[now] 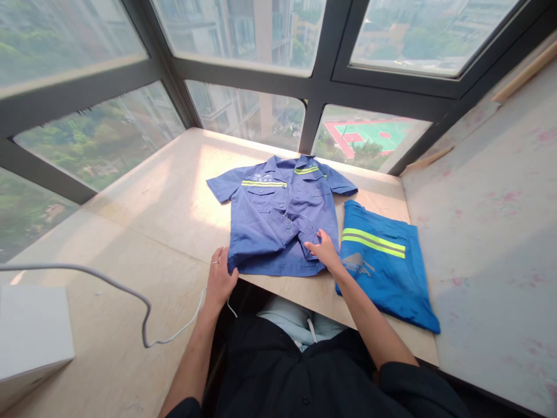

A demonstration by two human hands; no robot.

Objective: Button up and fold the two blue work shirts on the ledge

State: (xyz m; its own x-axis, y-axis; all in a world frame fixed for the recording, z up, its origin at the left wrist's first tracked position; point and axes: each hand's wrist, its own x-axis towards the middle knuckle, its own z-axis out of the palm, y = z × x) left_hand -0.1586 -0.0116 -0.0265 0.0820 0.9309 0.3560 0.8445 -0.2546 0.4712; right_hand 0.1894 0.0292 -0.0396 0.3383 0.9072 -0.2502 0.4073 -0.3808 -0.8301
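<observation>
While the blue work shirt [278, 217] lies face-up on the wooden tabletop [174, 197], left hand [220, 278] presses flat on its hem corner at 7 o'clock, fingers together; right hand [324, 249] pinches the front placket hem at 5 o'clock. Folded bright-blue garment [385, 267] sits at 3 o'clock, touching the shirt.

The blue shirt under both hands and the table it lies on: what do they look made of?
Blue shirt: looks like matte woven workwear cloth, soft creases, with glossy yellow-green reflective stripes. Table: a smooth, pale beige hard top with a slight sheen, possibly laminate or stone; hard to tell.
</observation>
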